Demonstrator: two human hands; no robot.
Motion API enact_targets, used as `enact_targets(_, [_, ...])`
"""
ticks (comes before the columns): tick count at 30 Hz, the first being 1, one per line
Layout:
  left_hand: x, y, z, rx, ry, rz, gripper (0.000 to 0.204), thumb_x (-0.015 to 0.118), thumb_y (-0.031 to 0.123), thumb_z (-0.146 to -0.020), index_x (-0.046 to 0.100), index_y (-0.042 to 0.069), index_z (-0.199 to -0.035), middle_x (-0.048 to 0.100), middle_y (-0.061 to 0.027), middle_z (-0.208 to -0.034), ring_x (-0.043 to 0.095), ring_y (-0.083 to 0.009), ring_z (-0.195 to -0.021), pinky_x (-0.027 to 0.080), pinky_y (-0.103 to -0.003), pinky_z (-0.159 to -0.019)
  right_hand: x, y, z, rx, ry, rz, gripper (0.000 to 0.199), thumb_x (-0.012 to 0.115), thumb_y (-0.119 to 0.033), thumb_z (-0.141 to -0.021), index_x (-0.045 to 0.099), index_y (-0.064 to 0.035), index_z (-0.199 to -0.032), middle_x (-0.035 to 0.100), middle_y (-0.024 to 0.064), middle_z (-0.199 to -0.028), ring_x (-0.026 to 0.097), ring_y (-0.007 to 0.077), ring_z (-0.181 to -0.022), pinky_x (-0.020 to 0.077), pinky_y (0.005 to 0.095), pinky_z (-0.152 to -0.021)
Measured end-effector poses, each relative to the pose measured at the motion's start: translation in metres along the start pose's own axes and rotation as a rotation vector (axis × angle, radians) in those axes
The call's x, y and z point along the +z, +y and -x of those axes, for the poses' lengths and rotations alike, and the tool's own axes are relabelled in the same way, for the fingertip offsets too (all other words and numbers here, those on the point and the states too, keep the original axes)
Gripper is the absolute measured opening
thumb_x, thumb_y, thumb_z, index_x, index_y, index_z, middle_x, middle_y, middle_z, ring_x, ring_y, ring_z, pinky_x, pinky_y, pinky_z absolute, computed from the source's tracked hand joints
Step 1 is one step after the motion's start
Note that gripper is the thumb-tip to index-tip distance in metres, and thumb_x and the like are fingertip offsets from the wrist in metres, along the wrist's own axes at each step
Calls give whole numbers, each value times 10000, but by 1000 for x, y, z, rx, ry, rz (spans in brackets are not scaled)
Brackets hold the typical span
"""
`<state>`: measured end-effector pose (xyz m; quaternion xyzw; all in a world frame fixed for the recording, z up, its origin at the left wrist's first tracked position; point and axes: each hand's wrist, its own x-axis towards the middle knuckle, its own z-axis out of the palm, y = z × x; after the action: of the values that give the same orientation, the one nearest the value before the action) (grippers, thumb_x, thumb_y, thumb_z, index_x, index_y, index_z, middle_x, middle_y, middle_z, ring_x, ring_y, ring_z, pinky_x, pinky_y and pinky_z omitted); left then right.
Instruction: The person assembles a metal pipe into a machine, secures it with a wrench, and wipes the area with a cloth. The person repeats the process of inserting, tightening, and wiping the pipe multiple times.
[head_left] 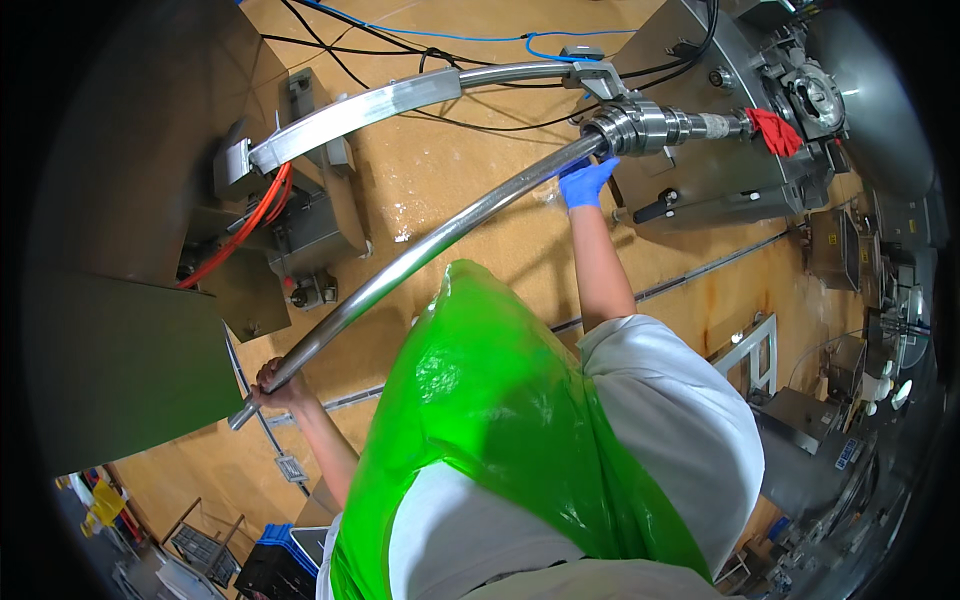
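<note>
A long polished steel pipe (440, 240) slants from the lower left up to a machine at the upper right. Near its free end, my bare left hand (278, 387) is closed around it. My right hand (587, 184), in a blue glove, grips the pipe from below close to the other end; its fingers are partly hidden behind the metal. That end meets a ringed steel coupling (640, 125), though I cannot tell whether it sits inside. Beyond the coupling, a red cloth or glove (775, 132) hangs on the shaft by the machine.
A flat steel guide arm (360, 118) spans above the pipe. Orange hoses (245, 232) run along the left cabinet (140, 360). Black and blue cables (440, 38) trail over the tan floor. A steel machine housing (700, 170) stands right. My green apron (490, 400) bulges below the pipe.
</note>
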<state>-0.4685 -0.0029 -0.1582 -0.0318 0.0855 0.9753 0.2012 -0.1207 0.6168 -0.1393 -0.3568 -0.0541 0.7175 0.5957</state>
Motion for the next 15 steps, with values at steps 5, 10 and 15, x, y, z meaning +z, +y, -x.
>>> enact_targets(5, [-39, -6, -29, 96, 61, -93, 262, 692, 256, -806, 567, 141, -606, 568, 23, -602, 548, -143, -625, 475, -355, -782, 37, -10, -1, -190, 141, 364, 818, 740, -538, -810, 451, -47, -1398, 527, 113, -1379, 520, 272, -1230, 441, 429, -1045])
enact_targets(10, [-46, -2, -69, 113, 117, -110, 259, 668, 296, -797, 576, 127, -625, 575, 12, -599, 572, -157, -623, 490, -374, -738, 36, -12, -30, -129, 59, 401, 777, 681, -616, -837, 489, -117, -1401, 492, 83, -1426, 485, 275, -1260, 433, 471, -1034])
enact_targets(15, [-37, -12, -67, 117, 352, -266, 243, 660, 295, -771, 544, 127, -640, 569, -11, -617, 577, -192, -640, 501, -389, -748, -12, 1, -27, 60, -223, -107, 905, 512, -789, -795, 484, -113, -1396, 501, 113, -1412, 482, 285, -1284, 427, 511, -1037])
